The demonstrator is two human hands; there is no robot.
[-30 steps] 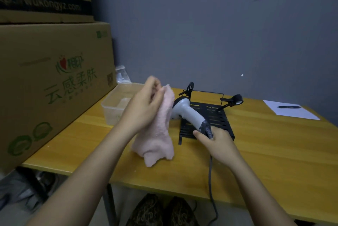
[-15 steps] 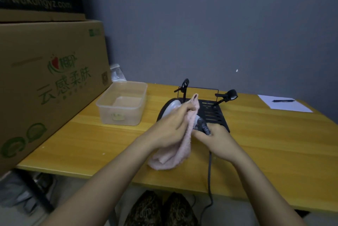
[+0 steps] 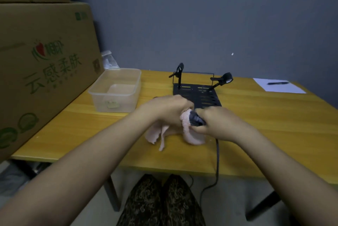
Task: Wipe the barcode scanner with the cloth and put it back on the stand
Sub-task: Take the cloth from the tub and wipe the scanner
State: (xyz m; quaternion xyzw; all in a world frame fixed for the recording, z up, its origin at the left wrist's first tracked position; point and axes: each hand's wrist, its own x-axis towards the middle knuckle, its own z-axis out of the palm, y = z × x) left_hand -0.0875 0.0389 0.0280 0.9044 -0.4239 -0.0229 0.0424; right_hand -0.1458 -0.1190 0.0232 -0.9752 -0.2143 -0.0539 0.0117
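Observation:
My left hand (image 3: 168, 109) is closed over a pink cloth (image 3: 190, 134) wrapped around the barcode scanner. Only the scanner's dark handle end (image 3: 195, 120) shows between my hands; its head is hidden under the cloth and my left hand. My right hand (image 3: 217, 123) grips that handle end from the right. The scanner's dark cable (image 3: 217, 158) runs down over the table's front edge. The black perforated stand (image 3: 203, 95), with two upright clips at its back, lies just behind my hands with nothing on it.
A clear plastic tub (image 3: 115, 91) stands left of the stand. Large cardboard boxes (image 3: 42, 68) fill the table's left side. At the far right lie a sheet of paper (image 3: 279, 88) and a pen (image 3: 278, 83). A grey wall rises behind the yellow table (image 3: 274, 125).
My left hand brought the cloth down from its raised position onto the scanner and slid it along the body toward the handle. The scanner now lies lower, in front of the stand.

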